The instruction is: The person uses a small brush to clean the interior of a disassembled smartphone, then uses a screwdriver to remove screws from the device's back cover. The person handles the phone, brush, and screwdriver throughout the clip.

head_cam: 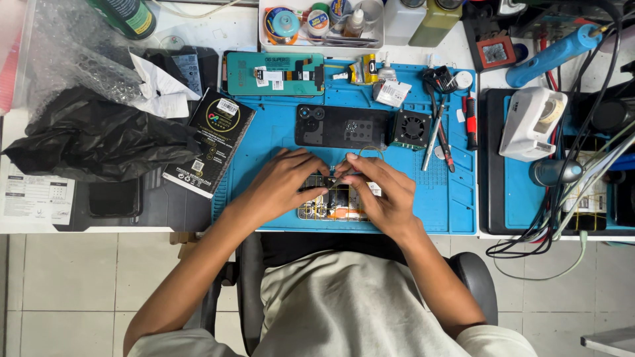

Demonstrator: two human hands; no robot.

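The left hand [281,185] pins the opened phone with bare circuit boards [331,201], light, stiff and fragile, by its edge, while the right hand [383,195] pinches thin metal tweezers [340,178] just above it

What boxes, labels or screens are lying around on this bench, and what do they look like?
Black box: left of the blue mat, flat rectangle with white stickers.
Teal package: mat's top edge, flat rectangle.
White paper sheet: far left, printed.
Dark phone back: mid-mat, above both hands.
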